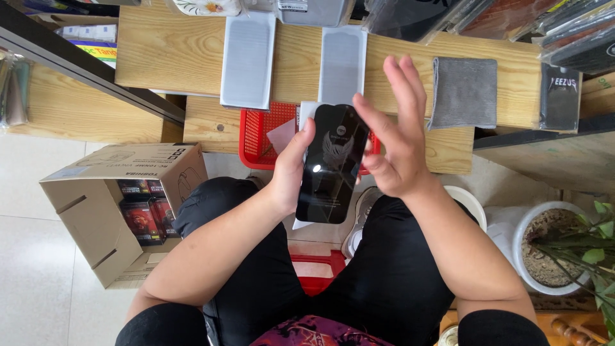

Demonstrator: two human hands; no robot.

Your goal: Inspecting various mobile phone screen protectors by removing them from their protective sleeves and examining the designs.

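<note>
Holding a black phone [332, 164] upright over the lap, left hand [289, 168] grips its left edge. Right hand [392, 138] is spread wide, empty, palm just beside the screen. Judged mid-step: grey cloth [464, 91] lies untouched on the far wooden bench [160, 54].

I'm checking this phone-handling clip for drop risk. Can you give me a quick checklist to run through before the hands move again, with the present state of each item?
1. Left hand grips the black phone: ok, thumb on its left edge, palm behind it.
2. Right hand off the phone: cannot tell; it is open at the right edge, fingers spread, contact unclear.
3. Phone face unobstructed: ok, the dark glossy surface shows fully.
4. Support beneath the phone: not ok, it is held above the lap and floor, not over the wooden bench.
5. Grey cloth within sight: ok, lying flat on the bench.
6. Red basket behind the phone: ok, apart from it.
</note>
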